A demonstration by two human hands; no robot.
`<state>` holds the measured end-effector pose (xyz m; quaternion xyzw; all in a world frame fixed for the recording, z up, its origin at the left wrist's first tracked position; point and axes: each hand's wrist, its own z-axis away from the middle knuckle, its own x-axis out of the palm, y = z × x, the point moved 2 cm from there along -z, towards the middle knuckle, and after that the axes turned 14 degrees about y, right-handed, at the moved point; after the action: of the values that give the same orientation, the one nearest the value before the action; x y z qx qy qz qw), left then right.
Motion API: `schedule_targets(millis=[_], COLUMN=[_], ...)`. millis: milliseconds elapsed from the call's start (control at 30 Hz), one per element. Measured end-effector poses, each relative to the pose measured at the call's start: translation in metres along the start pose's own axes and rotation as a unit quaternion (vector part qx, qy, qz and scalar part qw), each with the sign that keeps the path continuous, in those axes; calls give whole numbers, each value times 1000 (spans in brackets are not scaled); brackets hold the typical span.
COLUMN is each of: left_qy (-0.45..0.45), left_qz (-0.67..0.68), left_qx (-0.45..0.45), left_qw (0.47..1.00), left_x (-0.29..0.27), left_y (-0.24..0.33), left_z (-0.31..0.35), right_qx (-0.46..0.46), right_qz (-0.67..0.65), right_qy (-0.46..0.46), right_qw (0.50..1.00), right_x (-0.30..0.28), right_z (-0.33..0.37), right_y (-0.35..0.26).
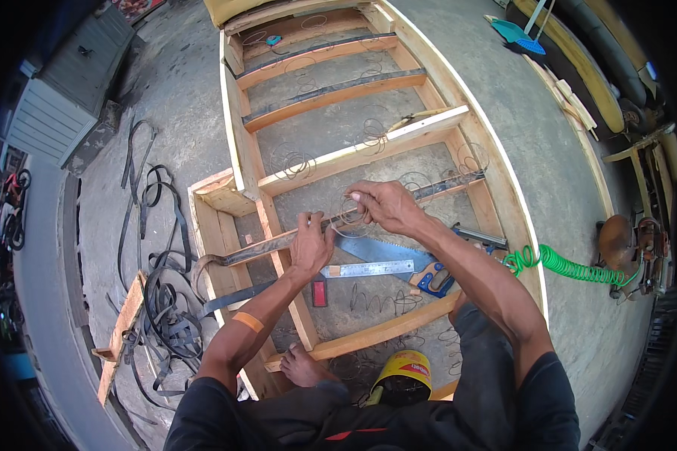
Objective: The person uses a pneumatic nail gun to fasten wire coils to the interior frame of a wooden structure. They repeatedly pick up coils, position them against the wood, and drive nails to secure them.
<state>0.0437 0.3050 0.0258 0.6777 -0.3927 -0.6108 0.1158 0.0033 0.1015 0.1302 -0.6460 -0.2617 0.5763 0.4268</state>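
Observation:
Between my hands is a thin coiled wire spring (344,234), standing at a wooden slat with a black rubber strap (259,248) along its top. My right hand (387,204) is closed, with thumb and fingertips pinching the upper part of the wire. My left hand (311,242) rests at the strapped slat, its fingers bent and close against the spring's left side; what its fingertips grip is hidden. Both belong to a long wooden frame (278,180). Below the hands lie a handsaw (380,252) with a blue handle and a steel ruler (372,268).
More wire springs (292,164) stand along the other slats. A yellow bucket (406,368) sits by my legs. Tangled black straps (162,301) lie on the floor at left. A green coiled air hose (572,269) crosses at right near a pneumatic stapler (480,237).

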Motion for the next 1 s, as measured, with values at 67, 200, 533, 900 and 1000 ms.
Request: schedule_targets(millis=[67,200,533,900,1000], left_qy=[-45,-89,-122,-144,-131], left_qz=[-23,-69,-131,-135,-101], left_qx=[38,69,201,173,156], left_qw=[998,991,963,965,974], left_x=[-5,-5,-7,-15,-13], left_y=[-8,-19,-22,-18,-19], left_z=[1,0,-25,-30,-31], right_qx=[4,124,382,374,379], right_qz=[0,-66,-359,-401,-391], right_qy=[2,-25,52,116,99], right_qw=[1000,990,850,828,833], right_x=[-9,-13,18,46,52], right_z=[-9,-12,56,57,64], right_y=[-5,-18,-13,-17,-17])
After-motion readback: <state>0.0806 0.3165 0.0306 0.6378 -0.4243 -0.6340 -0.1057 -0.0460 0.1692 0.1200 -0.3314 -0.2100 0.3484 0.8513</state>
